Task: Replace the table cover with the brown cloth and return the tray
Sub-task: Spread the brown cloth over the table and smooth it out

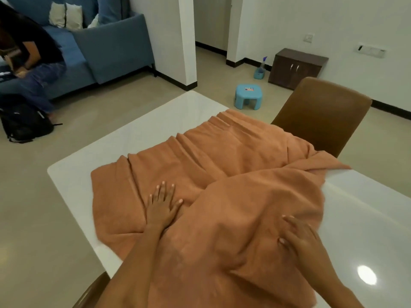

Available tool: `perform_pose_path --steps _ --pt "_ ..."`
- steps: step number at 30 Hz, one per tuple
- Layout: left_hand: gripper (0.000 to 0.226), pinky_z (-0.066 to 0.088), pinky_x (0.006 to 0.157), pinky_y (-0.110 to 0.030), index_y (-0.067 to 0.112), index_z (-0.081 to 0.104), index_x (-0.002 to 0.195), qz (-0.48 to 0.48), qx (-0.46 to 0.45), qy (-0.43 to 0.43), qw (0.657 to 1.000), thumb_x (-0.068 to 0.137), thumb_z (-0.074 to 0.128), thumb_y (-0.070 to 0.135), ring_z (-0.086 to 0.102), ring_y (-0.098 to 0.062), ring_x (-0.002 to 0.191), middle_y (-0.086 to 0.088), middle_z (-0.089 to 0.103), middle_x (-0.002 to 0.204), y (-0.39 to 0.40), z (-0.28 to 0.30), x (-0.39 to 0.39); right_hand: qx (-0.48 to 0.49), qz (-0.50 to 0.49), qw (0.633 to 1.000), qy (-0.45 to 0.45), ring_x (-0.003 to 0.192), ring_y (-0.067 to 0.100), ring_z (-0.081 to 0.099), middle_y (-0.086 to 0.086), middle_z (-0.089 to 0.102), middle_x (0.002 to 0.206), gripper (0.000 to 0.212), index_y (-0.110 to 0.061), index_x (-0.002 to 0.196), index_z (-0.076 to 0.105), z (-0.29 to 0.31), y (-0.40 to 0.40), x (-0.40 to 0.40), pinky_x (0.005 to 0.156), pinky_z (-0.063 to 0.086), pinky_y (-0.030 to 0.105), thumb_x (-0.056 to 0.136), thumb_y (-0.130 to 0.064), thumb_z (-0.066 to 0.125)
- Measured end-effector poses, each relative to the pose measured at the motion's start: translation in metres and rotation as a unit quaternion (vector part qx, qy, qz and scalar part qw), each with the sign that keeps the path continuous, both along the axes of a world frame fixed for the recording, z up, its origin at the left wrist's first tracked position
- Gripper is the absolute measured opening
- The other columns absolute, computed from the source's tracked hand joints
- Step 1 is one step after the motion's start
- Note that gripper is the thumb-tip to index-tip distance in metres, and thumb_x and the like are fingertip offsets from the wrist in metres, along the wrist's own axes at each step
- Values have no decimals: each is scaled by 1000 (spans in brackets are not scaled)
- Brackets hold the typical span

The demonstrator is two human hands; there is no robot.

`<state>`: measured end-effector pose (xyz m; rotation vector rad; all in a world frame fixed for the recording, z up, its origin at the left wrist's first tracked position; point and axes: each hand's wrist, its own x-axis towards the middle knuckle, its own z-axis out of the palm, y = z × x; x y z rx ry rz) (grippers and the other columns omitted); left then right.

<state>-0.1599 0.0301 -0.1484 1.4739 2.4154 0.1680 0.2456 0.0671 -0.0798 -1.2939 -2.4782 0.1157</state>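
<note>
The brown cloth (pixel 222 174) lies rumpled across the white table (pixel 138 134), with folds running toward the far edge and one part doubled over on the near right. My left hand (pixel 163 207) presses flat on the cloth with fingers spread. My right hand (pixel 298 238) rests on the folded-over part near its right edge, fingers fairly straight and a little blurred. No tray is in view.
A brown chair (pixel 322 116) stands at the table's far right side, another chair back (pixel 93 290) at the near left. On the floor sit a blue stool (pixel 248 96), a spray bottle (pixel 260 68) and a dark cabinet (pixel 295 67). A person (pixel 33 63) sits on the blue sofa (pixel 106 47) beside a black backpack (pixel 24 123).
</note>
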Motion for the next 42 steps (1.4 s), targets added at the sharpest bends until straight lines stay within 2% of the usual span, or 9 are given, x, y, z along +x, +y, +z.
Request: perform_pose_path --steps 6,11,16,18,23,28,33,39,42 --pt "77 4 116 -43 27 10 152 25 28 19 999 86 6 66 6 -26 146 -7 6 159 0 -13 -47 -10 -38 999 -17 120 31 43 17 49 136 67 -13 71 61 -32 -22 26 87 47 49 98 -54 16" --pt "61 0 118 -44 21 1 152 49 -13 -20 999 100 19 49 -2 -24 146 -11 -4 159 12 5 -50 -80 -63 994 -37 130 29 37 10 31 149 52 -24 110 56 -41 -58 29 101 31 48 100 -50 13" --pt "69 -8 114 -40 18 9 152 -90 142 -12 986 96 17 59 -3 -24 146 -7 -1 159 17 64 59 -61 -89 993 -45 140 29 23 15 27 151 53 -17 137 41 -37 -97 9 113 8 44 99 -48 22" --pt "75 -8 114 -42 21 5 152 -146 113 13 983 91 11 64 -5 -23 146 -5 -4 159 16 64 91 -59 -42 995 -63 141 30 21 18 29 150 58 -15 139 40 -43 -114 -5 113 10 45 97 -52 27" --pt "72 -3 116 -49 20 -1 152 -45 -51 -61 996 95 17 60 -5 -23 146 -8 -4 160 31 17 60 -129 -12 985 -114 143 22 21 8 25 155 71 -26 147 30 -74 -145 -8 110 15 46 89 -67 34" --pt "72 -4 116 -42 25 4 152 -64 -40 -47 996 93 18 63 -7 -16 146 1 -6 160 27 7 45 -142 -18 980 -139 141 22 27 3 22 156 68 -26 147 29 -74 -137 70 110 23 45 91 -63 32" --pt "66 -2 117 -44 26 8 152 -49 -52 -75 995 96 16 59 -5 -15 146 2 -5 160 36 13 36 -185 -70 960 -197 141 26 26 5 14 158 64 -25 150 20 -47 -123 135 113 16 47 95 -58 19" --pt "60 0 117 -45 26 4 152 -96 -27 -34 994 99 18 51 -6 -23 146 -5 -5 160 39 5 64 -193 -187 962 -42 144 24 12 8 13 157 65 -20 151 10 -58 -164 21 110 8 44 96 -55 13" --pt "59 -1 117 -43 31 3 151 -75 -27 -45 996 98 17 53 -5 -20 146 -1 -6 160 38 -2 62 -225 -204 952 -50 145 23 8 7 11 158 73 -20 151 10 -74 -179 -28 111 3 45 93 -63 17"
